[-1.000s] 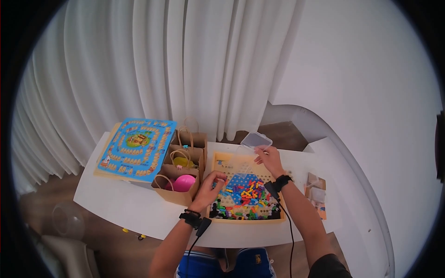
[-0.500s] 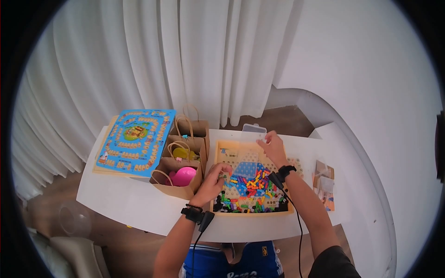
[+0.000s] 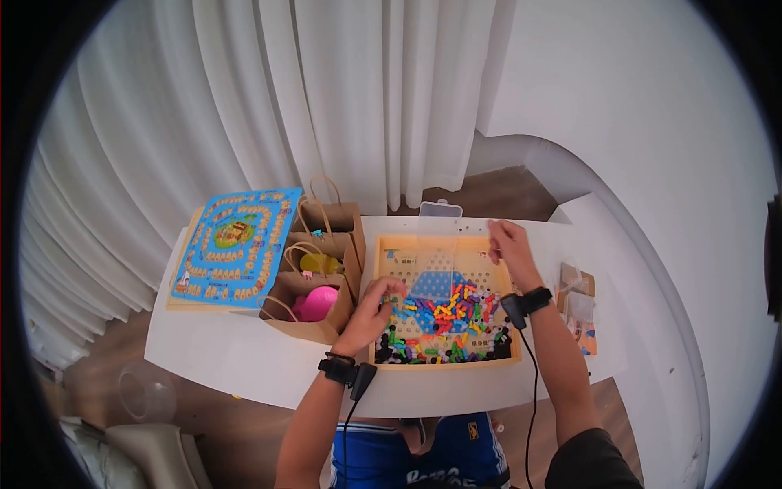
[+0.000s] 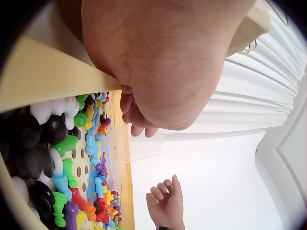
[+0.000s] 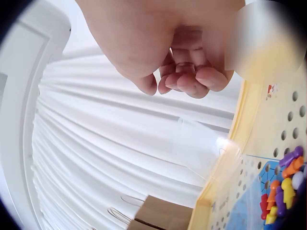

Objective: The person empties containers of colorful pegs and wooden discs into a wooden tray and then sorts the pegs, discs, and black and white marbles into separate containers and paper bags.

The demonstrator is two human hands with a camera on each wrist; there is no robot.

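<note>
A clear plastic box [image 3: 432, 273] with its lid [image 3: 441, 210] swung open lies over the back part of a wooden peg game board [image 3: 450, 366]; the lid reaches past the rear rim. Colourful game pegs [image 3: 456, 310] are heaped across the board, with black and white ones along the front. My left hand [image 3: 371, 314] rests at the left rim, its fingers loosely bent inward over the board near the box. In the right wrist view my right hand [image 5: 177, 57] is raised above the right rear corner, fingers loosely curled with nothing between them, apart from the box.
Brown paper bags [image 3: 314, 285] stand left of the board, one holding a pink item [image 3: 316, 305], another a yellow one [image 3: 320, 263]. A blue printed game board [image 3: 236, 240] lies at the table's left. Small packets [image 3: 579, 308] are on the right. White curtains [image 3: 342, 106] hang behind.
My right hand has let go of the clear box and moved off to the right. The box has turned to lie straighter over the rear rim. My left hand stays at the left rim.
</note>
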